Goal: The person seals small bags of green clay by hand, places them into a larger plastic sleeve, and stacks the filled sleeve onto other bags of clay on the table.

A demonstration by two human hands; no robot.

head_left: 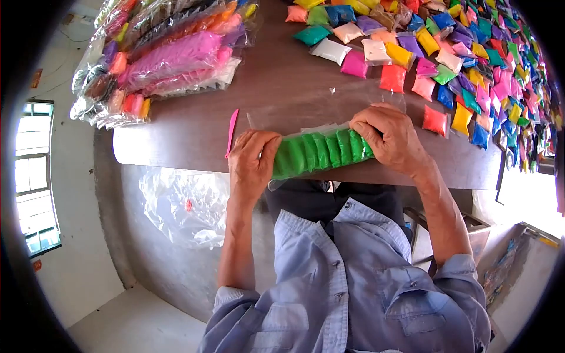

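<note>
Green row (321, 153) of soft packets, pressed side by side, lying along the near edge of the table (176, 141), partly inside a clear bag (294, 112) whose open mouth spreads flat toward the table's middle. Clamped at both ends: left hand (252, 165) curled over the left end with fingers closed down its face, right hand (391, 138) cupped on the right end with fingers bent over the top.

Probably best done by squeezing evenly from both ends so no packet buckles up out of line. Press inward rather than downward, since soft fill dents easily. Hold the row square to the table's near edge and clear of the drop. Mind the loose film, likely to wrinkle or catch under the palms.

Pink stick (231, 132) at the near edge too, just left of the left hand. Bagged bundles (170, 59) at the table's far left. Loose packets (447, 59) in many colours across the far right.
</note>
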